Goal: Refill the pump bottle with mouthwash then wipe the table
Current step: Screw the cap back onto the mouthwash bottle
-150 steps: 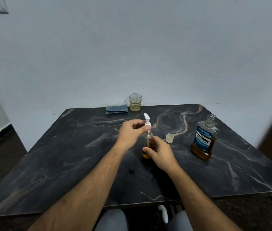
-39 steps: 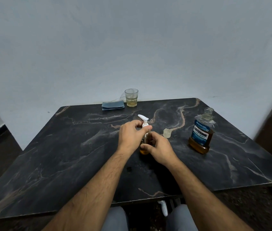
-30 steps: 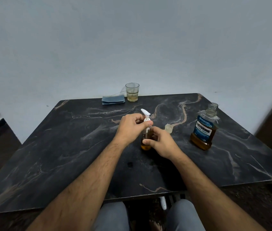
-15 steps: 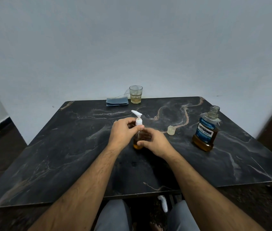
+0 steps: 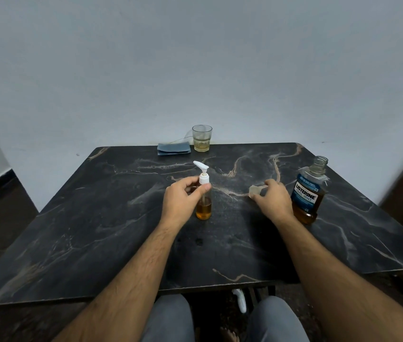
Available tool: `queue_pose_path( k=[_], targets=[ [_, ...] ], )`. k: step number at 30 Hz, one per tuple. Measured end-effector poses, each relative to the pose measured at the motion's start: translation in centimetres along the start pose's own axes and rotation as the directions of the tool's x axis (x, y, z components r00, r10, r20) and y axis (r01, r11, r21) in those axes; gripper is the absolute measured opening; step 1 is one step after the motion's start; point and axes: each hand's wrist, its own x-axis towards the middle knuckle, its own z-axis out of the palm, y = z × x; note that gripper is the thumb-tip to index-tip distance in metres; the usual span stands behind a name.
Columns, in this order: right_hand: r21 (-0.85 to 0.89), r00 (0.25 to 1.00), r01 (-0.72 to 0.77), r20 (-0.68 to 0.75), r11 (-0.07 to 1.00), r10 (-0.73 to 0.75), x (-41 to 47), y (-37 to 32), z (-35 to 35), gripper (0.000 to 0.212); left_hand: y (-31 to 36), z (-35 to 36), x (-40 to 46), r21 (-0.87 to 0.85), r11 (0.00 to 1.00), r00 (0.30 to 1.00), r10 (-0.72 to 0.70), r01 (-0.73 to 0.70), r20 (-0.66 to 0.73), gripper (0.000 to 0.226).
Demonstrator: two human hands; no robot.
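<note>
A small clear pump bottle (image 5: 204, 208) with a white pump head stands upright mid-table, amber liquid filling its lower part. My left hand (image 5: 183, 198) grips it at the neck, just under the pump collar. To the right, my right hand (image 5: 272, 199) pinches the translucent mouthwash cap (image 5: 255, 190) on the tabletop. The Listerine mouthwash bottle (image 5: 308, 193) stands uncapped just right of that hand, about a third full of amber liquid. A folded blue-grey cloth (image 5: 173, 148) lies at the table's far edge.
The dark marble table (image 5: 96, 218) stands against a pale wall. A glass (image 5: 201, 138) with a little yellowish liquid sits beside the cloth at the far edge. My knees and a white object on the floor show under the near edge.
My right hand has left the pump bottle and moved right onto the cap. The left hand keeps hold of the pump bottle, whose pump head now sits screwed down.
</note>
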Motion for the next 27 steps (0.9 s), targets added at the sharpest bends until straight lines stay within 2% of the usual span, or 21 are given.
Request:
queue_pose_path(
  k=[4, 6, 10, 15, 18, 21, 24, 27],
  targets=[
    [-0.065, 0.997, -0.032, 0.074, 0.997, 0.036, 1.0, 0.0, 0.5, 0.046, -0.2, -0.3, -0.3, -0.030, 0.999, 1.000, -0.022, 0.022, -0.006, 0.047],
    [-0.095, 0.995, -0.035, 0.095, 0.995, 0.044, 1.3, 0.0, 0.8, 0.040, -0.3, -0.5, -0.4, -0.045, 0.999, 1.000, -0.027, 0.027, 0.001, 0.049],
    [-0.077, 0.998, -0.029, 0.053, 0.997, 0.033, 1.0, 0.2, 1.1, 0.029, -0.1, -0.5, -1.2, -0.052, 0.999, 0.998, -0.005, 0.002, -0.065, 0.047],
    [0.245, 0.998, 0.047, -0.043, 0.969, -0.037, -1.4, -0.7, 0.0, 0.030, 0.5, 0.1, -3.0, -0.027, 0.993, 0.954, 0.102, -0.115, -0.283, 0.034],
    [0.412, 0.993, 0.103, -0.098, 0.905, -0.068, -3.5, -1.9, -1.7, 0.025, 1.2, 0.8, -4.1, -0.015, 0.983, 0.928, 0.168, -0.183, -0.331, 0.023],
    [0.541, 0.985, 0.159, -0.142, 0.826, -0.097, -5.2, -2.6, -3.6, 0.017, 2.2, 2.0, -5.1, -0.034, 0.973, 0.926, 0.205, -0.227, -0.317, 0.019],
    [0.644, 0.974, 0.212, -0.200, 0.735, -0.105, -6.0, -2.6, -5.9, 0.019, 3.3, 3.6, -5.8, -0.076, 0.963, 0.936, 0.228, -0.257, -0.268, 0.018],
    [0.654, 0.950, 0.276, -0.295, 0.704, -0.099, -6.4, -2.3, -8.5, 0.018, 4.4, 5.6, -6.1, -0.148, 0.958, 0.961, 0.220, -0.246, -0.168, 0.019]
  ],
)
